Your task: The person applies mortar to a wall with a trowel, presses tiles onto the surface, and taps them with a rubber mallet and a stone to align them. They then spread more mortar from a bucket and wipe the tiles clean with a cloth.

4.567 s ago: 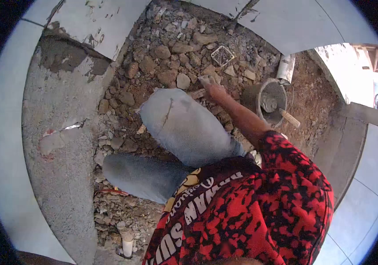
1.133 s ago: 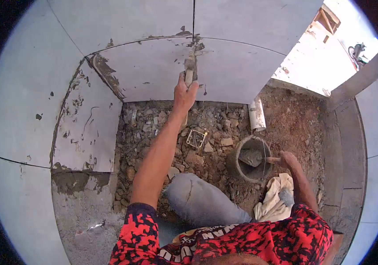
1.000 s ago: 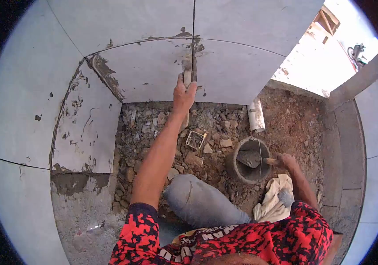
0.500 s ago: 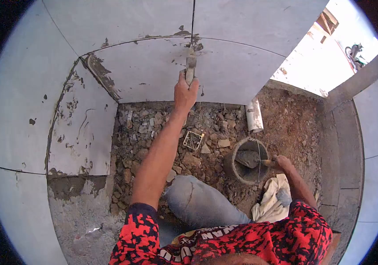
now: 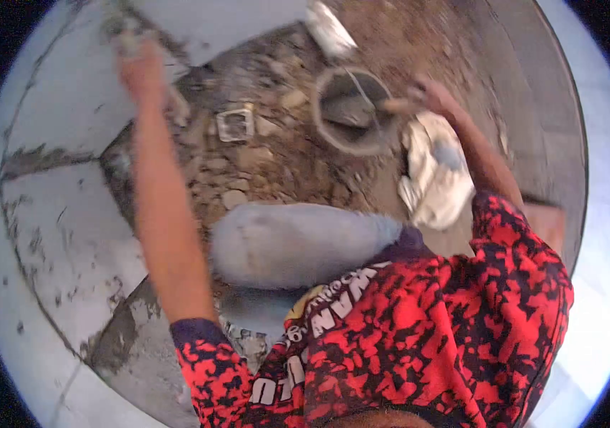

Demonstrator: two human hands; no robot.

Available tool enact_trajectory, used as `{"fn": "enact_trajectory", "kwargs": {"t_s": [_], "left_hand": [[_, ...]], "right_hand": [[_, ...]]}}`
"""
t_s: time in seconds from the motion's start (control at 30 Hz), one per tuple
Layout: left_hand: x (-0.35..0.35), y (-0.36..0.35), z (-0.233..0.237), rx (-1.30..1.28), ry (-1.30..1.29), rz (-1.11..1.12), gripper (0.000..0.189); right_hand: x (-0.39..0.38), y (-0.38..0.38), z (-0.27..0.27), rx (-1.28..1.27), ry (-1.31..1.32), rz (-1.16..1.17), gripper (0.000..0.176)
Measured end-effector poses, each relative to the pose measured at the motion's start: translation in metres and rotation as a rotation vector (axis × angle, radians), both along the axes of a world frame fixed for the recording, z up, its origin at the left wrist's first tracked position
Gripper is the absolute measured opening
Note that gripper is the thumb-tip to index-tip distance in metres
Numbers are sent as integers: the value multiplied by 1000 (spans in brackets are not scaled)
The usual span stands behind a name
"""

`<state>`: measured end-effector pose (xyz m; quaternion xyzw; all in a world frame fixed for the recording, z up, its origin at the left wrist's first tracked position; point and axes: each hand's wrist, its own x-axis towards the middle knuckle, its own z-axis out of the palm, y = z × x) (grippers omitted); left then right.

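At the upper left, my left hand (image 5: 142,71) is closed round a tool, blurred by motion, close to the tiled wall (image 5: 69,93). The tool's far end is too smeared to make out. My right hand (image 5: 435,96) grips the wooden handle of a trowel (image 5: 399,106), whose blade reaches into the round bucket (image 5: 321,127). Grey mortar (image 5: 348,110) lies inside the bucket, and a thin wire handle crosses its opening.
A white pipe (image 5: 331,30) lies beyond the bucket. Near my knee, a square drain frame (image 5: 235,124) sits among rubble (image 5: 248,160). A cream cloth (image 5: 437,178) lies right of the bucket. Tiled walls stand on both sides.
The view has turned left and down. My left hand has moved from the tile joint on the front wall to the left corner with its tool. My right hand still holds the trowel at the bucket.
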<state>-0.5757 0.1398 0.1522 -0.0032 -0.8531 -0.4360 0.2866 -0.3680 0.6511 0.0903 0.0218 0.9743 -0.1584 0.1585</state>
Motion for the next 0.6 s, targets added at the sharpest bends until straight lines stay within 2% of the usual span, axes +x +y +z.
{"fn": "enact_trajectory", "kwargs": {"t_s": [0.03, 0.07, 0.1, 0.17, 0.2, 0.27, 0.3, 0.33, 0.37, 0.4, 0.47, 0.5, 0.53, 0.57, 0.6], "left_hand": [[-68, -54, -70, -637, 148, 72, 64], [-60, -44, -68, -380, 51, -57, 62], [-53, -39, -45, -121, -47, -162, 61], [-33, -25, -14, -116, -73, -122, 60], [-31, -24, -12, -113, -87, -133, 60], [-32, -22, -15, -64, -4, -200, 57], [-35, -27, -23, -71, -9, -203, 57], [-44, -42, -39, -285, -134, -186, 49], [-66, -66, -54, -493, -228, -134, 46], [-114, -99, -116, -629, -203, -41, 74], [-35, -25, -52, -386, -18, 155, 74], [-2, 10, -3, -48, -194, 238, 64], [-6, 6, -8, -34, -172, 54, 58], [17, 23, 25, 189, -55, 16, 52], [26, 30, 39, 245, -93, 16, 48]], "right_hand": [[17, 9, -3, -7, 151, -158, 41], [38, 15, -7, -6, 306, -303, 39], [63, 18, -8, 16, 275, -330, 39], [99, 14, -19, -155, 65, -778, 34], [126, 26, -59, -60, 123, -711, 30], [169, 10, -77, 198, 213, -416, 35], [191, 18, -100, 278, 22, -518, 36], [213, 32, -125, 351, -165, -606, 37], [240, 32, -131, 465, -166, -398, 41], [264, 69, -205, 366, 330, -726, 40], [268, 63, -210, 437, 157, -684, 43], [259, 55, -199, 423, 101, -685, 44], [256, 54, -194, 401, 58, -685, 45], [253, 57, -185, 360, 22, -684, 47], [246, 64, -173, 297, -21, -684, 48]]}}
